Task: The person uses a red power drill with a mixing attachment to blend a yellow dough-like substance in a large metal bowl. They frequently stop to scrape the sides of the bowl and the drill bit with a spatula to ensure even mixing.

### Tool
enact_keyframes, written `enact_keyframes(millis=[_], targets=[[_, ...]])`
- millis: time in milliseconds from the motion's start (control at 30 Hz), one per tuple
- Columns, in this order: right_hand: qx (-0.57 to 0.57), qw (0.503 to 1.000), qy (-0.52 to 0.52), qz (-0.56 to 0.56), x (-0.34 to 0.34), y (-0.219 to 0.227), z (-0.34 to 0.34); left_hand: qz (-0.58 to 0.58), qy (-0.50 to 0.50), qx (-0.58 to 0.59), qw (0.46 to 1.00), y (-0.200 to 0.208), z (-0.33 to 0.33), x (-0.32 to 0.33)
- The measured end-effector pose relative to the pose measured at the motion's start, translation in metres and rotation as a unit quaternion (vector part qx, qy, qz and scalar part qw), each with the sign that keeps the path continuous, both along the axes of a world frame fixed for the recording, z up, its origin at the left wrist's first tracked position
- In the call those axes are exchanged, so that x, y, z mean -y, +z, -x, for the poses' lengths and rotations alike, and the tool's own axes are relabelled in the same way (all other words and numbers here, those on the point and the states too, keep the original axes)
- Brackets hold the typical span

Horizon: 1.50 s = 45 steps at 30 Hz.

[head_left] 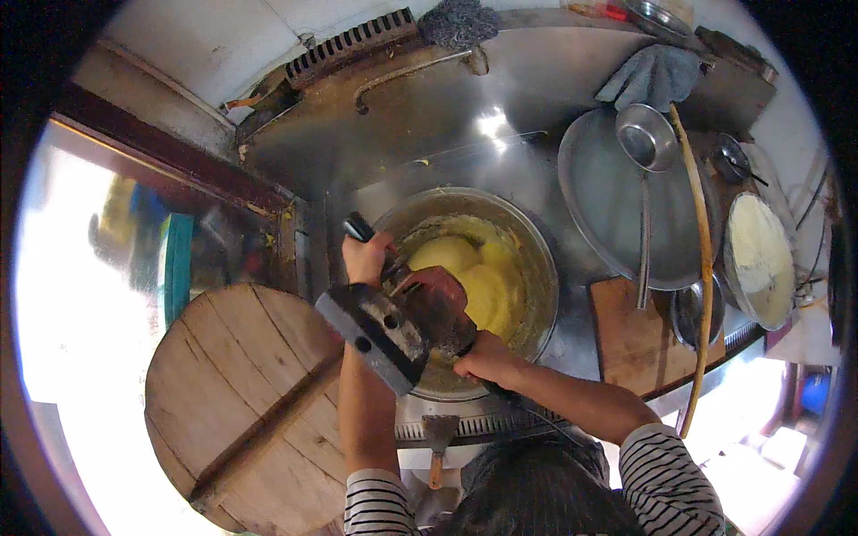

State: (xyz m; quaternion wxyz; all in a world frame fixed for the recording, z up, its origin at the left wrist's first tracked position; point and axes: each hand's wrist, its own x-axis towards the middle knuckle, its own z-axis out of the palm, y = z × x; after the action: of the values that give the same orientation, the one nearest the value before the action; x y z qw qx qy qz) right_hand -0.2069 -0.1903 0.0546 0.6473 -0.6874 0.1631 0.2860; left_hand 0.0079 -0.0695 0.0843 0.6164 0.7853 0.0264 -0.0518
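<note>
Both of my hands grip a handheld electric mixer (433, 308), a bulky tool with a dark red and black body. My left hand (365, 259) wraps round a black-tipped handle on its far left side. Closer to me, my right hand (490, 359) is closed round a grip at its lower right. The mixer hangs over a large round metal pot (542, 259) and hides part of it. Inside lies a smooth yellow doughy mass (496, 295), heaped in rounded mounds, with smears up the pot wall. The mixer's working end is hidden from view.
A round wooden lid (241, 393) with a crossbar stands at the left. Right of the pot are a wide metal basin (585, 196), a long-handled ladle (645, 138), a wooden stick (702, 259), a cutting board (617, 313) and a bowl of pale powder (758, 241). A scraper (438, 438) lies in front.
</note>
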Motion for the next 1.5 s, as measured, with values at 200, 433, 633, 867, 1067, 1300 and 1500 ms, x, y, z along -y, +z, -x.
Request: enact_keyframes(millis=[200,433,633,867,1067,1300,1500], targets=[[-0.017,0.989,-0.13,-0.065,0.009,-0.001,0.048,-0.036,-0.149,-0.041,0.987,0.003,0.021,0.062],[-0.033,0.974,-0.138,-0.175,0.028,0.01,0.081,0.136,-0.233,-0.056,0.961,-0.039,0.041,0.073],[-0.123,0.956,-0.086,-0.251,0.012,0.003,0.058,0.068,-0.149,-0.043,0.986,-0.063,0.026,0.009],[-0.021,0.99,0.039,-0.136,0.0,-0.009,0.005,0.022,-0.013,0.053,0.998,-0.029,0.007,-0.024],[0.017,0.998,0.01,-0.065,-0.002,-0.019,-0.008,0.031,0.036,0.052,0.998,-0.008,0.0,-0.014],[-0.004,0.998,-0.061,0.001,0.007,-0.017,0.028,0.034,-0.057,0.013,0.998,-0.016,0.009,0.038],[-0.007,0.984,-0.133,-0.114,0.019,0.028,0.065,0.186,-0.218,0.006,0.958,-0.072,-0.001,0.068]])
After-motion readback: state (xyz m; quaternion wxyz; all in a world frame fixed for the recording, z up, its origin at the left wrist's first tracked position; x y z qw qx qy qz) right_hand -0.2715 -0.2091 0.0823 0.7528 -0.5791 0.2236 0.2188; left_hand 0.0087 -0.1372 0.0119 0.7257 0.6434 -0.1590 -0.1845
